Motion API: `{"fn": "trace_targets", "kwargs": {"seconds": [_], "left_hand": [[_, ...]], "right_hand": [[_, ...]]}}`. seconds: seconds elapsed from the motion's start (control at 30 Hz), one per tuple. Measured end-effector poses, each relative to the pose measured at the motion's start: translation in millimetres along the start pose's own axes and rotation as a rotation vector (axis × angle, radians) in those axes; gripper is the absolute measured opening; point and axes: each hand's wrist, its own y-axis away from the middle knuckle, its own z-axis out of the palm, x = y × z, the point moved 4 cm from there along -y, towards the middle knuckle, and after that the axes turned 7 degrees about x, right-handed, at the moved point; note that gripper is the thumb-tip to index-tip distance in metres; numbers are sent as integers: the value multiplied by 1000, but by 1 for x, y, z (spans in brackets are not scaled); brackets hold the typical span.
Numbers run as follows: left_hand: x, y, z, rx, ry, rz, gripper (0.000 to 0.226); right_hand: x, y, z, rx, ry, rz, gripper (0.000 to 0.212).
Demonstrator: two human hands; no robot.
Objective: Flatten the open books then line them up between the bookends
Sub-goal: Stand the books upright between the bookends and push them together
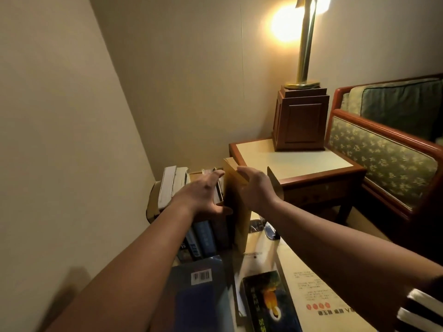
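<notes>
l grip (203, 193) spread, bks (173, 184) — r grip (257, 188) flat, tan bk (236, 213)

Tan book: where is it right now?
In the head view, centre frame, the tan book stands upright at the right end of the book row, between the left hand and right hand.

Head camera, wide-angle, faces forward-down, close over upright books (203, 236); lower edge seemingly blurred.
</notes>
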Motion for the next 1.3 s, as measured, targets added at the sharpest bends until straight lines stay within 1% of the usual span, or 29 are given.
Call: {"fn": "trace_targets", "kwargs": {"seconds": [0.1, 0.2, 0.3, 0.37, 0.47, 0.5, 0.53, 0.6, 0.7, 0.8, 0.87, 0.97, 1.1, 1.17, 1.3], "left_hand": [[0, 1, 1, 36, -18, 5, 109], [-4, 0, 2, 74, -10, 21, 112], [-6, -2, 5, 39, -36, 57, 110], [-4, -2, 3, 35, -59, 63, 110], [0, 0, 1, 40, -60, 56, 109], [0, 0, 0, 41, -53, 54, 109], [1, 0, 0, 40, -39, 54, 108], [0, -2, 0, 36, -9, 65, 110], [-4, -4, 2, 46, 9, 63, 111], [-3, -2, 2, 54, 3, 65, 113], [-3, -1, 3, 30, -20, 78, 116], [-2, -1, 3, -2, -95, 75, 116], [-2, -3, 6, 1, -167, 92, 109], [-3, -4, 7, 1, -153, 100, 109], [-1, -10, 5, -27, -70, 105, 112]], "right_hand": [[5, 9, 16, -79, -297, 154, 48], [5, 23, 25, -148, -453, 233, 50], [9, 34, 26, -190, -632, 328, 41], [21, 37, 29, -206, -690, 414, 38], [43, 46, 40, -290, -680, 579, 54], [48, 49, 44, -331, -662, 619, 56], [52, 53, 49, -362, -654, 644, 55], [53, 60, 58, -421, -648, 647, 49], [54, 65, 72, -471, -672, 616, 61], [54, 66, 86, -503, -698, 585, 66], [56, 65, 91, -524, -711, 584, 69], [58, 63, 90, -516, -727, 551, 61], [55, 64, 86, -531, -755, 556, 57], [54, 62, 83, -533, -762, 549, 56], [58, 56, 80, -540, -702, 538, 57]]}}
